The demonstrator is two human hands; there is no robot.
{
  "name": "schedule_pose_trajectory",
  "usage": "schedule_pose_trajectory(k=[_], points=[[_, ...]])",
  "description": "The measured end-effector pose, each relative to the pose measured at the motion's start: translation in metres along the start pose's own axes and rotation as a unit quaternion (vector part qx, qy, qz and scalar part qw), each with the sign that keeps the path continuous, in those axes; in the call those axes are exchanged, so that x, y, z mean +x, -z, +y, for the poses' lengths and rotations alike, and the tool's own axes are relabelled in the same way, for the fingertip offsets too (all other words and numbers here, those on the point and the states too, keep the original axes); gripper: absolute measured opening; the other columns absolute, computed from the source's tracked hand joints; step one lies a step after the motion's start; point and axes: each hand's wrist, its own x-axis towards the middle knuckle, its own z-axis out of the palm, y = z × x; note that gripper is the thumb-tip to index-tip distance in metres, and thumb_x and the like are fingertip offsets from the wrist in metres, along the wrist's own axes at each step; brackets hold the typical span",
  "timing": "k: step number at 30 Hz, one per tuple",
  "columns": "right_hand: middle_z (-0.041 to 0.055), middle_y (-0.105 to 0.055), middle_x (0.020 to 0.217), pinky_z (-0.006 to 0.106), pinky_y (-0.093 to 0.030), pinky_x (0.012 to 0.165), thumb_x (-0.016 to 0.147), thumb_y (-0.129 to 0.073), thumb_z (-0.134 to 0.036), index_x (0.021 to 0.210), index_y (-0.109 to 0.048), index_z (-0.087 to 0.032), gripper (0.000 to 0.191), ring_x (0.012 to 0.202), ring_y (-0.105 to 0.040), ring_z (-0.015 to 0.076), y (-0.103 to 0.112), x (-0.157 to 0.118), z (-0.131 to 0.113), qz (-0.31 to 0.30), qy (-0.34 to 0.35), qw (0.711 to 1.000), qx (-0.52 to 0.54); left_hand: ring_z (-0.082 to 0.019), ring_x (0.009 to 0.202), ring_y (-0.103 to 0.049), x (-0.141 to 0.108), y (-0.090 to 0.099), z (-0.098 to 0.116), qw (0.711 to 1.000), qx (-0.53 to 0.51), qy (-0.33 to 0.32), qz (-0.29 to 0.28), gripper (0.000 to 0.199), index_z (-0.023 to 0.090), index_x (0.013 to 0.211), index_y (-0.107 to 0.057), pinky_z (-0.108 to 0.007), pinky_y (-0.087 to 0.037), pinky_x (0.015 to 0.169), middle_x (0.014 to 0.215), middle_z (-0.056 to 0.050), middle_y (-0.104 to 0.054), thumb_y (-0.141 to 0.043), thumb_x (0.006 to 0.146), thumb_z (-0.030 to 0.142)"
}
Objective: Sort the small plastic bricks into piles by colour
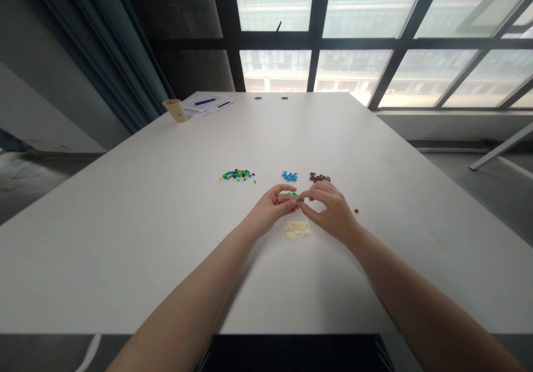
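My left hand (270, 207) and my right hand (327, 211) meet above the white table (137, 239), their fingertips closed around a small cluster of green plastic bricks (292, 195). The bricks are mostly hidden by my fingers. Just beyond my hands lie a heap of blue bricks (289, 176) and a heap of dark brown bricks (320, 177). A cream-coloured heap (297, 230) sits just below my hands in the view. Further left is a mixed pile of mostly green and blue bricks (237, 175). One red brick (356, 210) lies alone to the right.
A tan paper cup (175, 110) stands near the table's far left corner, next to papers with a blue pen (205, 102). Two round grommets (271, 97) are set near the far edge. Beyond the table are a dark curtain and large windows.
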Motion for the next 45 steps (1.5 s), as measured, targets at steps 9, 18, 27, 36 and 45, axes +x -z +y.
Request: schedule_pose_trajectory(k=[9, 18, 27, 36, 45], points=[[0.0001, -0.056, 0.070, 0.031, -0.042, 0.073, 0.077, -0.055, -0.017, 0.088, -0.063, -0.022, 0.014, 0.069, -0.052, 0.0143, 0.002, 0.000, -0.002, -0.002, 0.010, 1.000, 0.016, -0.011, 0.074, -0.061, 0.000, 0.003, 0.002, 1.000, 0.000, 0.014, -0.021, 0.041, 0.018, 0.091, -0.057, -0.027, -0.043, 0.077, 0.078, -0.001, -0.068, -0.079, 0.057, 0.027], [0.0009, -0.056, 0.073, 0.031, -0.042, 0.073, 0.077, -0.055, -0.015, 0.090, -0.064, -0.022, 0.018, 0.072, -0.052, 0.0144, 0.003, -0.001, -0.001, -0.020, 0.015, 0.999, 0.023, -0.012, 0.073, -0.061, 0.004, 0.012, 0.001, 0.996, 0.067, -0.028, -0.059, 0.036, 0.016, 0.092, -0.057, -0.028, -0.042, 0.079, 0.076, -0.001, -0.068, -0.076, 0.062, 0.025], [0.0010, -0.056, 0.072, 0.031, -0.042, 0.073, 0.077, -0.058, -0.016, 0.085, -0.066, -0.021, 0.012, 0.071, -0.052, 0.0140, 0.001, -0.001, 0.001, -0.026, 0.014, 0.999, 0.021, -0.012, 0.070, -0.061, 0.005, 0.012, 0.000, 0.995, 0.091, -0.023, -0.040, 0.036, 0.016, 0.091, -0.056, -0.027, -0.042, 0.077, 0.073, -0.001, -0.069, -0.076, 0.062, 0.026], [0.0013, -0.056, 0.073, 0.031, -0.043, 0.073, 0.078, -0.059, -0.020, 0.082, -0.066, -0.021, 0.008, 0.072, -0.052, 0.0143, 0.000, -0.002, 0.002, -0.015, 0.003, 1.000, 0.015, -0.009, 0.065, -0.058, 0.003, 0.009, 0.002, 0.997, 0.071, -0.016, -0.033, 0.037, 0.015, 0.089, -0.056, -0.024, -0.041, 0.072, 0.067, -0.001, -0.067, -0.076, 0.061, 0.030], [0.0010, -0.056, 0.072, 0.032, -0.042, 0.075, 0.079, -0.057, -0.019, 0.087, -0.067, -0.023, 0.014, 0.072, -0.051, 0.0142, 0.001, -0.001, 0.004, -0.040, 0.005, 0.999, 0.016, -0.010, 0.064, -0.056, 0.002, 0.006, 0.002, 0.996, 0.088, -0.015, -0.018, 0.039, 0.015, 0.086, -0.058, -0.025, -0.041, 0.070, 0.064, 0.000, -0.064, -0.077, 0.058, 0.035]])
